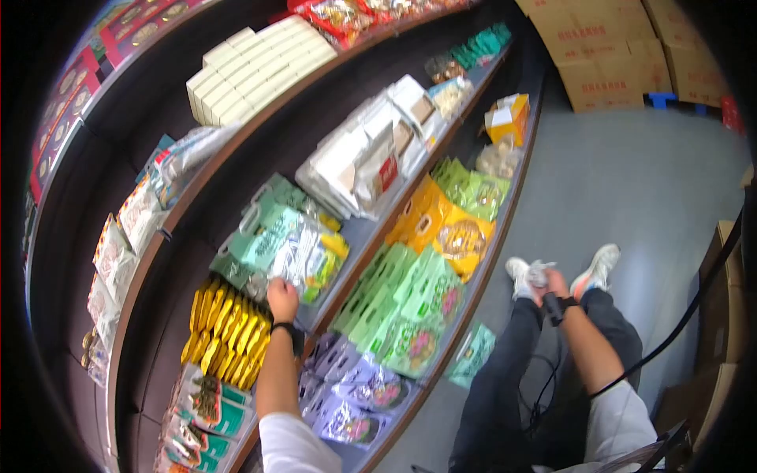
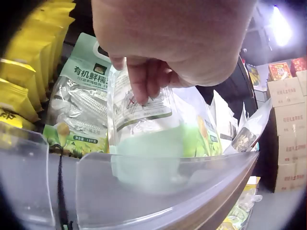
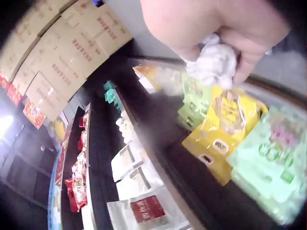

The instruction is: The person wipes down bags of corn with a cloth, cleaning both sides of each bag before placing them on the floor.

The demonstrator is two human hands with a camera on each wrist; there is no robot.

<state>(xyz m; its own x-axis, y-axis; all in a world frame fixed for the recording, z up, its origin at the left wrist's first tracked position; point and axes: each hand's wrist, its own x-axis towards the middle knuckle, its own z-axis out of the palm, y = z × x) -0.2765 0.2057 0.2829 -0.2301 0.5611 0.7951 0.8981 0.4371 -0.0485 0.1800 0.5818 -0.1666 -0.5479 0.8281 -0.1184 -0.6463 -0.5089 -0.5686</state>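
My left hand [image 1: 282,299] reaches into the middle shelf and grips the upper part of a clear and pale-green plastic food bag [image 2: 144,132]. Its fingers [image 2: 139,86] curl at the bag's printed panel; the thumb is mostly hidden. Beside this bag stands a green handled bag of corn cobs [image 2: 88,103]. Low in front of the legs, my right hand [image 1: 554,285] holds a crumpled white cloth [image 3: 213,62], bunched between thumb and fingers in the right wrist view.
A clear plastic guard [image 2: 158,187] runs along the shelf front. Yellow packets [image 1: 225,331] lie beside the green bags. Purple bags [image 1: 355,394] and light-green bags [image 1: 410,307] fill the lower shelf. One green packet [image 1: 471,356] lies on the floor. Cardboard boxes [image 1: 591,47] are stacked beyond.
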